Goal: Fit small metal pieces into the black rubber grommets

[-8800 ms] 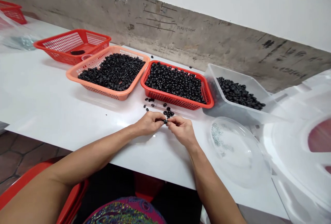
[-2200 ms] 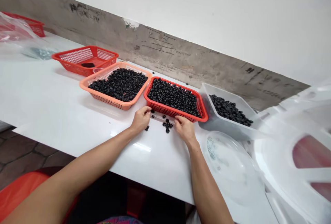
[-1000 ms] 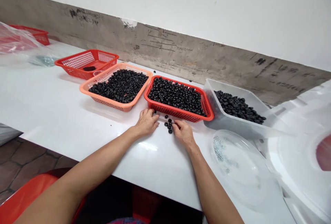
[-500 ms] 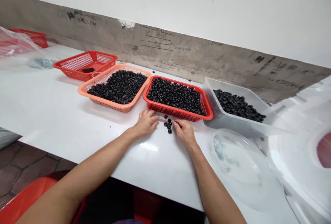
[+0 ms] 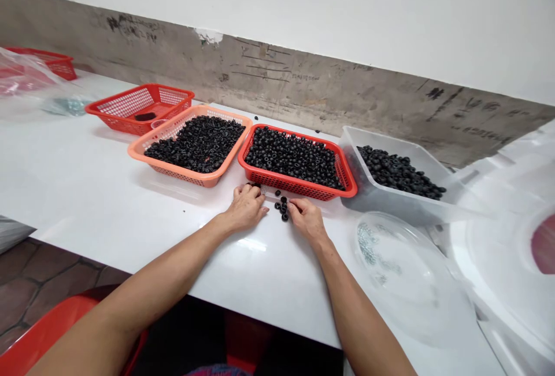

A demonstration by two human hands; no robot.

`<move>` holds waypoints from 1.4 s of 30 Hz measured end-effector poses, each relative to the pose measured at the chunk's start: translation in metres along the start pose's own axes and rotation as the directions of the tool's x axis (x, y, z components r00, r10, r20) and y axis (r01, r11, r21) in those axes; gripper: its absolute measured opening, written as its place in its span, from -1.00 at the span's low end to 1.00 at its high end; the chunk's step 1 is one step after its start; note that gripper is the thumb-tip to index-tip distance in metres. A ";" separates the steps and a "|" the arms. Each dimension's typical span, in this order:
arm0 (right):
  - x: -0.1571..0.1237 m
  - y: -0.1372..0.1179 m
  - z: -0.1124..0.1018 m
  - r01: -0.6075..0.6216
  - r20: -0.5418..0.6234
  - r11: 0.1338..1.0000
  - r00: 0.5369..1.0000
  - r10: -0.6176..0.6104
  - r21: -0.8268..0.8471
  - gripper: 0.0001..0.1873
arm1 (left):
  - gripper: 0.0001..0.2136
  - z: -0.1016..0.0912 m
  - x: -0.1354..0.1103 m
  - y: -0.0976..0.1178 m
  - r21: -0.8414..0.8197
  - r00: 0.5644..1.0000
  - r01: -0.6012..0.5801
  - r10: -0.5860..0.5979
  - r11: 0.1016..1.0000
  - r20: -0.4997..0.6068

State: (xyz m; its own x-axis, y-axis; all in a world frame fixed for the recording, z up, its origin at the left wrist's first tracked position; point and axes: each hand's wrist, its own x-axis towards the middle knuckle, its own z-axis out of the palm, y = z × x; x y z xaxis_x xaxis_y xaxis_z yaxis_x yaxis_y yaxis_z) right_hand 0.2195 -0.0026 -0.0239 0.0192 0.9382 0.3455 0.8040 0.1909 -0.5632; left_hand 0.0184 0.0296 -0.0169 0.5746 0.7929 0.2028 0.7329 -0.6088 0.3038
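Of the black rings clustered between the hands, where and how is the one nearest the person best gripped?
Probably by opposite outer edges of the nearest black ring, coming from the person's side: it looks round, and the other black rings lie beyond it, leaving its near side open.

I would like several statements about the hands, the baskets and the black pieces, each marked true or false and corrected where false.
1. The right hand is beside the small round black pieces lying loose on the glossy white table. True.
2. The two hands are clasped together. False: they are apart, the left hand being left of those pieces.
3. The peach-coloured plastic basket stands left of the red plastic basket filled with black pieces. True.
4. The peach-coloured basket is empty. False: it holds many black pieces.
5. The translucent rectangular plastic box holds black pieces. True.
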 end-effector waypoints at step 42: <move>-0.015 -0.036 0.010 0.024 0.004 0.887 1.000 -0.029 0.460 -0.68 | -0.80 -0.004 -0.007 0.006 -0.631 0.930 -0.351 0.181 0.692 -0.318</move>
State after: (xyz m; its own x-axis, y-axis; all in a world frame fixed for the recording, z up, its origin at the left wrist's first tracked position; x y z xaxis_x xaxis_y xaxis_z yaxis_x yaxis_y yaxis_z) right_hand 0.1849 -0.0211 -0.0163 -0.0060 0.9334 0.3588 0.4403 0.3246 -0.8372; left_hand 0.0176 0.0211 -0.0132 0.5514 0.6357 0.5402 0.0753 -0.6828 0.7267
